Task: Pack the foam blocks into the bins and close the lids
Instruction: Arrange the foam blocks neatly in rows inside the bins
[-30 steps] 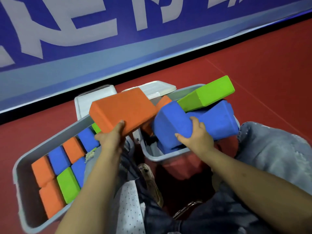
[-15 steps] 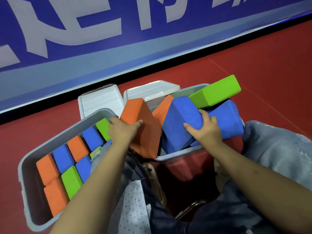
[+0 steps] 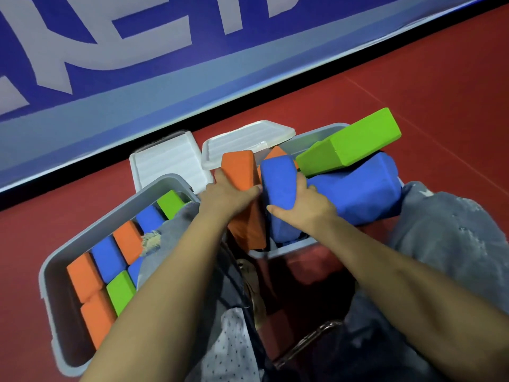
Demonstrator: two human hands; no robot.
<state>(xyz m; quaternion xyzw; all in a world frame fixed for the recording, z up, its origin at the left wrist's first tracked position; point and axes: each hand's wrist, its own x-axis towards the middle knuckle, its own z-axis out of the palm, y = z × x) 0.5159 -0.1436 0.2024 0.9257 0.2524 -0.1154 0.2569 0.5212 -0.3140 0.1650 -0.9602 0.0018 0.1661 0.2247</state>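
Two grey bins stand on the red floor. The left bin (image 3: 55, 271) holds several orange, blue and green foam blocks packed in rows. The right bin (image 3: 286, 250) is piled above its rim. My left hand (image 3: 225, 197) grips an orange block (image 3: 242, 188) standing on end at that bin's left side. My right hand (image 3: 300, 205) grips a blue block (image 3: 278, 186) upright beside it. A larger blue block (image 3: 363, 188) lies behind, with a green block (image 3: 349, 144) slanted on top. Both white lids (image 3: 168, 164) (image 3: 245, 142) hang open behind the bins.
My knees in torn jeans (image 3: 451, 244) flank the right bin, and one knee (image 3: 168, 238) covers part of the left bin. A blue and white banner wall (image 3: 165, 64) runs close behind the bins. Red floor (image 3: 427, 84) stretches to the right.
My left hand turned the orange block from flat above the left bin to upright and lowered it into the right bin's left side. My right hand stood the blue block up beside it.
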